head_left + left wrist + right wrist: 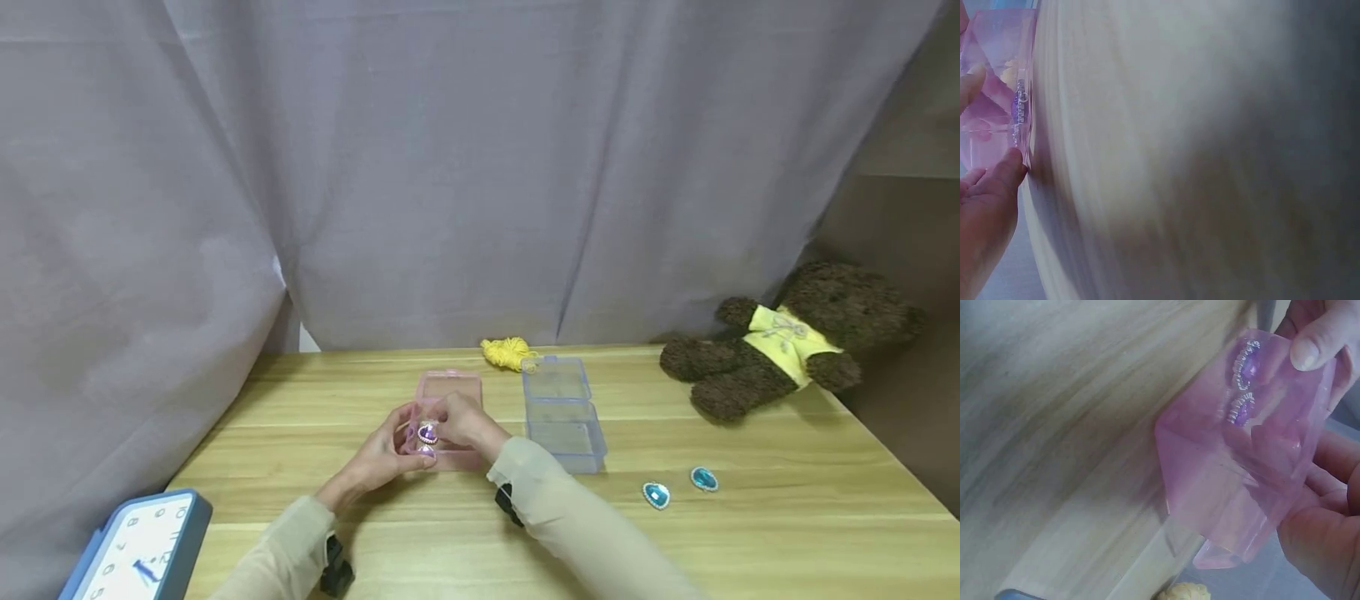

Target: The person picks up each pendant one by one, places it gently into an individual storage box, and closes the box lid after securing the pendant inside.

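Left hand (379,455) grips a pink plastic box (459,461) holding two silver-rimmed purple gems (427,434), bent right hand (467,418)'s hold unclear; rightward, two rounded blue gems (656,496) remain out.

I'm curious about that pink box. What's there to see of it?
The pink box is see-through, like plastic, its lid open and tipped back on the far side. It rests on the wooden table, left of the bluish box. Inside, toward its left, are two purple gems with silvery beaded rims. The person's left grip holds its left side; the right grip reaches into it, but whether that touches the walls is unclear.
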A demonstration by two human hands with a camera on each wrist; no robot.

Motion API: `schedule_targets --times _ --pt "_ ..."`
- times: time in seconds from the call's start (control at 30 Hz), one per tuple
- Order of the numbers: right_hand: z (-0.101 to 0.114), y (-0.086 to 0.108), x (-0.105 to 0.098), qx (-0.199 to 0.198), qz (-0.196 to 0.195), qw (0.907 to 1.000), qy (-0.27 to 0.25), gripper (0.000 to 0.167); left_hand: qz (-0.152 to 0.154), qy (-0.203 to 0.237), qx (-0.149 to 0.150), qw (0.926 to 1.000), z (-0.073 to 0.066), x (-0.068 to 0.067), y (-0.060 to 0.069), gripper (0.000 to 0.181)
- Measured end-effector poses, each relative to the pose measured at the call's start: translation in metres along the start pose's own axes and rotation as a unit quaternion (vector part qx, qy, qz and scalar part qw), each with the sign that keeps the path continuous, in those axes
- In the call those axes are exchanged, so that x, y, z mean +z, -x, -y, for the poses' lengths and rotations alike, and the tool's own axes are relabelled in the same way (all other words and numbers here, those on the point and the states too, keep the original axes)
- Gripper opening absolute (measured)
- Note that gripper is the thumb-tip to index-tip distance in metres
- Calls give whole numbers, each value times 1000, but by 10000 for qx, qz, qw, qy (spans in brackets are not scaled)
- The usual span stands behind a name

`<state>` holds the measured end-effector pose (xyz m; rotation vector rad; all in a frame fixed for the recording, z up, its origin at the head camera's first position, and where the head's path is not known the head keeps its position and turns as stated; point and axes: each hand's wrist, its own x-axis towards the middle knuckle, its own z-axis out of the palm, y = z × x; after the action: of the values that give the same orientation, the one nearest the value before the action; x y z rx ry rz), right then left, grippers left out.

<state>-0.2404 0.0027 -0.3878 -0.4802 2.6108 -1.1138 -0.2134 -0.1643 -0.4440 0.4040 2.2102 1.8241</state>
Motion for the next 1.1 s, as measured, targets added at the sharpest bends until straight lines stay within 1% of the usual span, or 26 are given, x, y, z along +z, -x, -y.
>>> schedule_targets --times 0.03,0.1,0.17,0.23,0.3,0.4,0.47,0.53,0.57,0.63,0.7,0.77,0.87,0.93,1.0,1.1 --pt "0 1 -1 29 30 10000 -88 21 -21 -73 2 10000 0 0 0 91" --pt "1 4 -5 -40 22 9997 -245 23 -65 -152 -4 9999 -1 1 0 92" --pt "2 9 -11 -44 -13 9985 -551 27 -55 -153 9 9999 0 1 1 94" --pt "2 18 -25 -182 -107 9967 -788 31 -38 -150 -18 9999 -1 2 1 99" --pt "-1 28 -43 -345 -209 9924 -1163 32 -22 -144 2 9999 -3 2 2 106" --pt "-17 48 -76 -497 -410 9827 -1737 31 -122 -302 62 9994 -9 1 5 114" --pt "-35 64 -98 -499 -570 9770 -1991 31 -359 -455 221 9981 -16 3 7 114" --pt "-57 79 -118 -440 -773 9755 -2012 31 -611 -384 467 9963 -26 10 8 109" --pt "-68 87 -127 -360 -882 9751 -2003 31 -686 -305 641 9951 -33 15 8 106" --pt "-91 102 -144 -269 -1004 9752 -1954 34 -729 -149 908 9931 -46 32 8 99" --pt "-113 117 -156 -158 -1091 9743 -1963 35 -531 89 1110 9924 -57 52 6 94" --pt "-133 130 -164 -18 -1142 9741 -1953 36 -216 238 1142 9929 -64 75 3 94" --pt "-161 147 -171 174 -1249 9766 -1744 37 206 446 1037 9934 -64 107 -6 95" --pt "-178 157 -174 285 -1304 9790 -1542 37 357 482 903 9941 -59 123 -12 98" --pt "-193 167 -176 395 -1274 9809 -1414 37 366 435 786 9953 -54 135 -18 100" --pt "-212 181 -179 525 -1103 9832 -1359 38 258 374 625 9970 -47 146 -27 103"
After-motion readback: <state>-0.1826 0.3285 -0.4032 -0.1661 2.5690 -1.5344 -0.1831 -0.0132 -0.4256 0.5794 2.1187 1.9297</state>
